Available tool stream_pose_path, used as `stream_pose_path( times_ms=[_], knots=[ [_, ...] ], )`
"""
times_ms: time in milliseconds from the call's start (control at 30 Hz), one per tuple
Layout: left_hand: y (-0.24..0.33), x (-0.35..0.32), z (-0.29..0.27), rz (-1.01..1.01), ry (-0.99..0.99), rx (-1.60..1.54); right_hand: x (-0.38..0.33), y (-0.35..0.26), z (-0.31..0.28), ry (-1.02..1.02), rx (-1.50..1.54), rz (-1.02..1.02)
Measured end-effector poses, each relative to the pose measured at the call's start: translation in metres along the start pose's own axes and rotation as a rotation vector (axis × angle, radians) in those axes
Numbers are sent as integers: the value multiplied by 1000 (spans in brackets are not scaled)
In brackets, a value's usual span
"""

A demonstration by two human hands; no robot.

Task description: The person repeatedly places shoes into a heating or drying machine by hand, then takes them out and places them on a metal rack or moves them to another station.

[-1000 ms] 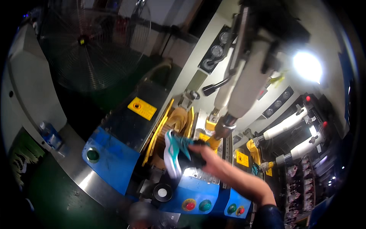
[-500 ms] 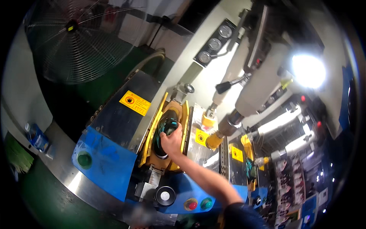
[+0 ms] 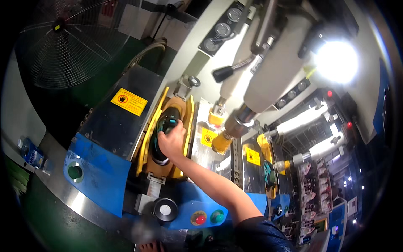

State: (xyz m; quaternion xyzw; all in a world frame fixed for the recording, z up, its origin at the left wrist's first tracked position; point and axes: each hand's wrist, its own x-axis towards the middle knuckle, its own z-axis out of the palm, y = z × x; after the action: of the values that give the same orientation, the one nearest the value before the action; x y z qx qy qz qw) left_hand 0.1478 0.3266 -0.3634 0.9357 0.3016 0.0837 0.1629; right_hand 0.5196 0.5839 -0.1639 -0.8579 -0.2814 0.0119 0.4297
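Note:
My right hand (image 3: pixel 171 142) reaches in from the lower right and is closed around the upper of a black shoe with teal accents (image 3: pixel 158 148). The thumb lies on the near side and the fingers are at the shoe's opening, partly hidden. The shoe lies lengthwise on a tan pad between two yellow side pads (image 3: pixel 147 143) of a pressing machine, its pale sole edge showing at the near end. My left hand cannot be made out; a small skin-coloured patch at the bottom edge is too unclear to name.
A metal press shaft with a yellow tip (image 3: pixel 221 143) hangs right of the shoe. Red (image 3: pixel 200 219) and green (image 3: pixel 217 216) buttons sit on the blue front panel beside a round black knob (image 3: pixel 165 209). A fan (image 3: pixel 58 25) stands far left; another shoe (image 3: pixel 269 173) sits in the neighbouring station.
The view has shifted, so the machine appears further left and slightly higher in the picture. My right hand stays on the shoe, which remains between the yellow pads.

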Motion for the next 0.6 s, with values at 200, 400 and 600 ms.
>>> stream_pose_path(
  times_ms=[200,400,600],
  knots=[
    [30,16,4,55,29,20,17,13,-38,-110,-103,45],
    [19,-7,20,-129,14,101,-96,-12,-159,-391,-150,-816],
    [38,27,-3,-104,79,72,-235,105,-275,-321,-498,-688]
  ],
)
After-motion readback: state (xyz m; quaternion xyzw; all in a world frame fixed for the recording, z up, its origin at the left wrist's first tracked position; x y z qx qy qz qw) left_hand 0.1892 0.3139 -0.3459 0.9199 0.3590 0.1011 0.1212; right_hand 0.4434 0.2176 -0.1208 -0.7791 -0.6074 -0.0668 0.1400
